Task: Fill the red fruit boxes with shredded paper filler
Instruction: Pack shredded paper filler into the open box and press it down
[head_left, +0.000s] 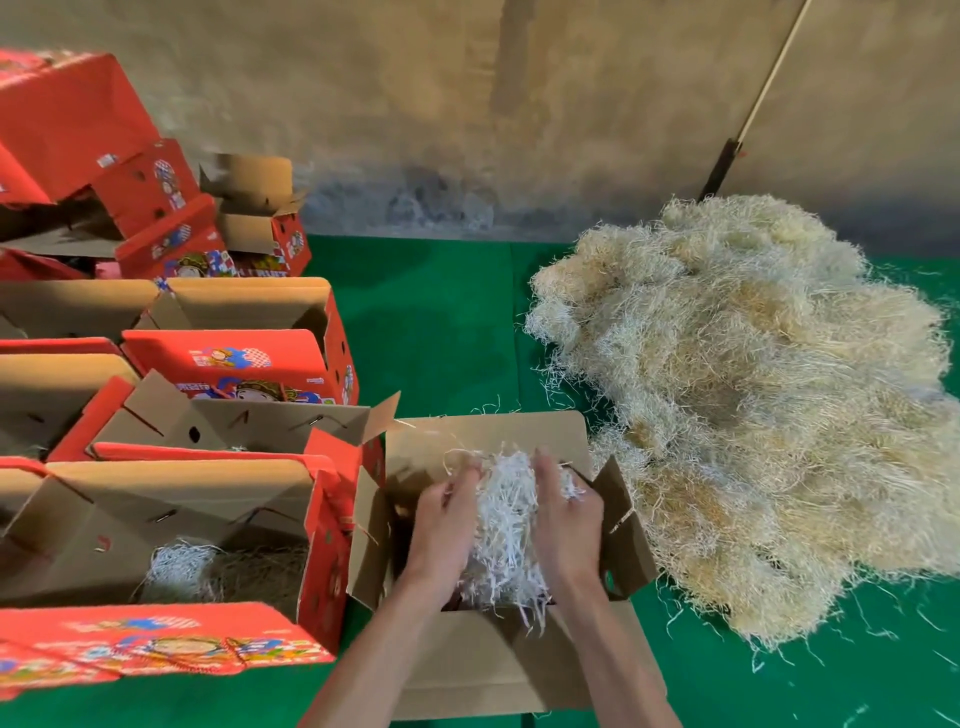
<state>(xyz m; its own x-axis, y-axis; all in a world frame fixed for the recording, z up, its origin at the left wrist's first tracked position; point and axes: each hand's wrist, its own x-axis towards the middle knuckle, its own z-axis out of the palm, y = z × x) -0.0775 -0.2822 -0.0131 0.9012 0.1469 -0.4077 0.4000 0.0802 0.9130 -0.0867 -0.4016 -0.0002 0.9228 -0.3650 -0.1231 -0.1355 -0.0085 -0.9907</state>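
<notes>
Both hands work inside one open box (519, 670) at the near edge of the green worktop (441, 322), its brown flaps spread outward. The left hand (444, 525) and the right hand (563, 512) flank a wad of white shredded paper (506, 525), one on each side, with the fingers curled into the strands. Each grip is partly closed around the wad, not flat and not fully clenched; loose strips poke out between the right fingers (571, 491) and hang below the hands. The wad sits in the mouth of the box, its lower part reaching down into the interior.

Just left of this box stands a second red box (171, 639), flaps up, with a smaller tuft of white shred and some tan filler lying on its bottom. More red boxes (244, 364) stand in rows behind it, and others are stacked untidily (78, 124) further back against the wall. To the right, a large heap of tan shredded filler (753, 405) spreads over the worktop, touching the right flap of the box being filled, with stray strands scattered around it.
</notes>
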